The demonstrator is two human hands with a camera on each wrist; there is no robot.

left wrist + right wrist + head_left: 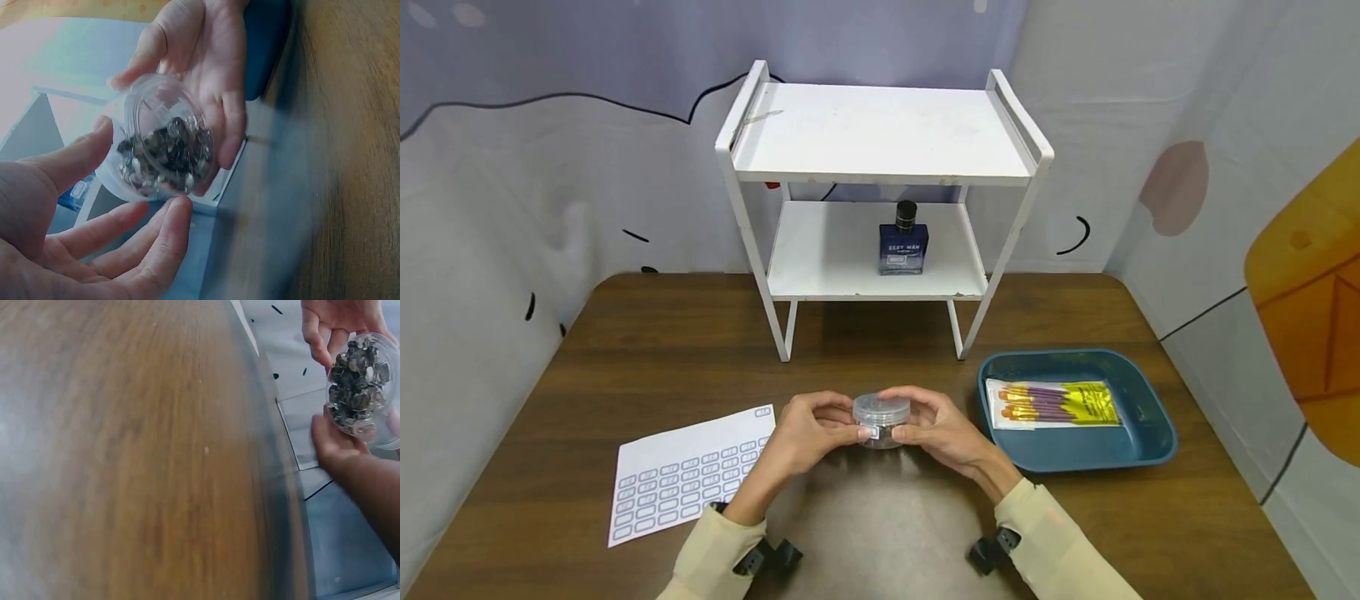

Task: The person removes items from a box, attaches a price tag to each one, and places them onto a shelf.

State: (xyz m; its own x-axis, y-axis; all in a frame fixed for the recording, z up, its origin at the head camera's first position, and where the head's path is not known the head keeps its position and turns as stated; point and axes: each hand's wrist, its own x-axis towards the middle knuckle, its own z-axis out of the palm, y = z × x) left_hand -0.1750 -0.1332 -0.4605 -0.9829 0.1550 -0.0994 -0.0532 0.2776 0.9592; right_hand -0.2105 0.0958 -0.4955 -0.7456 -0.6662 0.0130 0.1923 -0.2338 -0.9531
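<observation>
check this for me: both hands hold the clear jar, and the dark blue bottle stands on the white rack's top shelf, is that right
Not quite: the dark blue bottle stands on the lower shelf of the white rack, not its top shelf, as the head view shows. The left hand and the right hand do hold the clear jar.
</observation>
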